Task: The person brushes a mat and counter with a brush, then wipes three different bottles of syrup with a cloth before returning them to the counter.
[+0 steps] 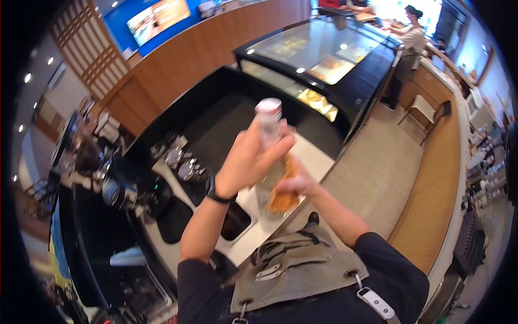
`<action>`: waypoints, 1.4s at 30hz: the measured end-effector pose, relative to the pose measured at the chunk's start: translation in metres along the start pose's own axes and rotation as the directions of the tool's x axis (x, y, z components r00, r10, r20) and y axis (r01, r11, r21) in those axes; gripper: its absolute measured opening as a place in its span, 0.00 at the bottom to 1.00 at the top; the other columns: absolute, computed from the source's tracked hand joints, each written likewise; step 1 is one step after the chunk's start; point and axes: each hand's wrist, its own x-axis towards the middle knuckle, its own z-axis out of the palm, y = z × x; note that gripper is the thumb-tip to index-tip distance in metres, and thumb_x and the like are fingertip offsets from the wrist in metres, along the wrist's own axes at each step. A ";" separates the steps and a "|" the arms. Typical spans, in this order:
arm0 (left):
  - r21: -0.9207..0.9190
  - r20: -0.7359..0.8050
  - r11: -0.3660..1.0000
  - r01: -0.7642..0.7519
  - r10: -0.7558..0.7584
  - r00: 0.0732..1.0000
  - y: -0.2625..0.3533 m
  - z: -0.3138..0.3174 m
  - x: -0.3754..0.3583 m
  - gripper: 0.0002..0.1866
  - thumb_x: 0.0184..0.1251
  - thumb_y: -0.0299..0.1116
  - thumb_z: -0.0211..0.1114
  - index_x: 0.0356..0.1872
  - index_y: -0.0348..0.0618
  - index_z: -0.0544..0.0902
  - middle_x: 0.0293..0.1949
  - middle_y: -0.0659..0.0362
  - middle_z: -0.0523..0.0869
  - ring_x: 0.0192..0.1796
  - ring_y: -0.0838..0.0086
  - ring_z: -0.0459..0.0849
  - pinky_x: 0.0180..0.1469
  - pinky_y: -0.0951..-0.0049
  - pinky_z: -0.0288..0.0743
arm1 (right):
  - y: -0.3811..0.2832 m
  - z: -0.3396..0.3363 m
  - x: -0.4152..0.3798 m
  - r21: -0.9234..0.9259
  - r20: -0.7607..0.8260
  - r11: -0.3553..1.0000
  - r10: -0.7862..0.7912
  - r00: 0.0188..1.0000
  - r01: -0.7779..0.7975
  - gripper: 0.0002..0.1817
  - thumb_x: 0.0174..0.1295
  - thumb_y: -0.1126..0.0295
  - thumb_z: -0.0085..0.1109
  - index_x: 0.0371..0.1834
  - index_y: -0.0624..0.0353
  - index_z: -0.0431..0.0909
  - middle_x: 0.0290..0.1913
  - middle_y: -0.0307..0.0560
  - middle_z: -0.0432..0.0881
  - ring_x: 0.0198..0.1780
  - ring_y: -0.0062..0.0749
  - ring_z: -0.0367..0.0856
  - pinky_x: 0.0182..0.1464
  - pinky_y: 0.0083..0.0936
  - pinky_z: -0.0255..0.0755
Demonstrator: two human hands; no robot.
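My left hand (249,157), with a black band at its wrist, is closed around the upper part of a clear bottle (268,114) with a whitish top. Below it, my right hand (298,182) presses an orange cloth (285,201) against a clear, glass-like body. Blur and my hands hide whether that lower body is part of the same bottle. Both hands are over a pale counter (315,156), close in front of my grey apron (302,270).
An espresso machine (110,189) stands at the left, near several round metal items (186,168). Beyond the counter is a glass display case (324,48) holding food. Another person (407,54) stands at the far right, near a chair (423,113).
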 end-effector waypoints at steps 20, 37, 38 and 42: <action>-0.427 -0.678 0.900 -0.087 -0.255 0.690 -0.160 0.099 -0.142 0.34 0.70 0.41 0.75 0.68 0.40 0.67 0.58 0.46 0.82 0.54 0.63 0.87 0.49 0.58 0.87 | -0.006 0.006 0.064 0.098 -0.266 0.987 -0.097 0.959 0.127 0.31 0.67 0.60 0.71 0.68 0.62 0.70 0.57 0.48 0.83 0.56 0.33 0.85 0.60 0.33 0.80; -0.433 -0.677 0.888 -0.151 -0.211 0.705 -0.138 0.103 -0.128 0.34 0.70 0.43 0.76 0.65 0.40 0.65 0.60 0.44 0.80 0.54 0.60 0.86 0.50 0.55 0.86 | -0.033 0.007 0.061 0.042 -0.249 0.996 -0.070 0.966 0.083 0.36 0.55 0.71 0.76 0.68 0.62 0.70 0.57 0.48 0.83 0.57 0.33 0.84 0.63 0.34 0.78; -0.130 -0.742 0.986 -0.107 -0.025 0.670 -0.145 0.102 -0.128 0.34 0.70 0.43 0.76 0.65 0.40 0.65 0.60 0.44 0.79 0.54 0.60 0.87 0.49 0.56 0.87 | -0.031 0.015 0.059 0.011 -0.297 0.997 -0.074 0.952 0.081 0.34 0.57 0.72 0.76 0.66 0.61 0.71 0.55 0.46 0.84 0.54 0.29 0.85 0.60 0.31 0.79; -0.501 -0.635 0.846 -0.182 -0.216 0.742 -0.147 0.096 -0.135 0.32 0.71 0.43 0.74 0.64 0.41 0.66 0.57 0.44 0.81 0.47 0.59 0.88 0.38 0.63 0.87 | -0.037 0.027 0.059 -0.147 -0.336 0.989 -0.082 0.938 0.034 0.34 0.54 0.72 0.80 0.63 0.61 0.72 0.52 0.45 0.84 0.51 0.29 0.86 0.58 0.32 0.81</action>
